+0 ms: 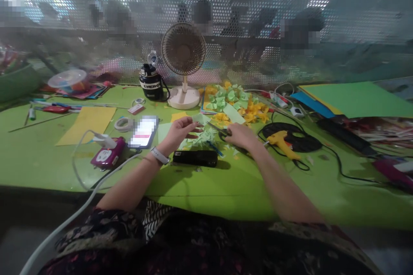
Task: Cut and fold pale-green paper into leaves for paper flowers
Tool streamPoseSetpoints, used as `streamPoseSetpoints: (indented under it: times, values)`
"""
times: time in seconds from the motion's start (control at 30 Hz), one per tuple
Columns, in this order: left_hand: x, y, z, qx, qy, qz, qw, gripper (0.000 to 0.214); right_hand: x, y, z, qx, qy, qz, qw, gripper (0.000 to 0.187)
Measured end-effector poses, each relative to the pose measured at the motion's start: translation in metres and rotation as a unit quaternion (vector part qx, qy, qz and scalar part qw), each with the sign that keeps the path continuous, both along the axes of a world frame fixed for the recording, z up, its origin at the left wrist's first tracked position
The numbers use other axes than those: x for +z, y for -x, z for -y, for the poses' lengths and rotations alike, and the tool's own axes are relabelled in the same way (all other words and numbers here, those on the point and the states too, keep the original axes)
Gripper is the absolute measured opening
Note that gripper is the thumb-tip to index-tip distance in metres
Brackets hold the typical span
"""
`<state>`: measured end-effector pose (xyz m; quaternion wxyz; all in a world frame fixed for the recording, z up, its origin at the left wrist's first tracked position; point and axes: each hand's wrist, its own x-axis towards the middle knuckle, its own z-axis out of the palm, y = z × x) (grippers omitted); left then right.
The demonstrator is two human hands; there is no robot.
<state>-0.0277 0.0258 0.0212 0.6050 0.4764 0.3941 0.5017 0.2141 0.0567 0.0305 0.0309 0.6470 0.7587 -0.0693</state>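
Observation:
My left hand (181, 132), with a watch band on the wrist, has its thumb and fingers pinched on a small piece of light green paper (200, 118). To its right, my right hand (241, 136) is closed around the handles of a pair of scissors (217, 128), whose blades point left toward that paper. Below both hands lies a heap of pale green paper scraps (203, 138). A black stapler-like object (195, 158) rests in front of the scraps. Behind the right hand stands a light green paper strip (234, 114), near green and yellow paper flowers (230, 96).
A yellow glue gun (284, 144) lies at right on a black round plate (303, 137). A fan (183, 99) and black bottle (151, 84) stand at the back. Left are a phone (143, 132), tape roll (124, 124) and purple power socket (109, 153) with a white cable.

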Motion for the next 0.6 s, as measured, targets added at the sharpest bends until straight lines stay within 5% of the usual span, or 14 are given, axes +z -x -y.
streamPoseSetpoints:
  times: [0.6]
  values:
    - [0.002,0.0,0.0023,-0.005,0.019,0.03,0.999,0.04,-0.002,0.0007,-0.0018,-0.018,0.031,0.024,0.999,0.016]
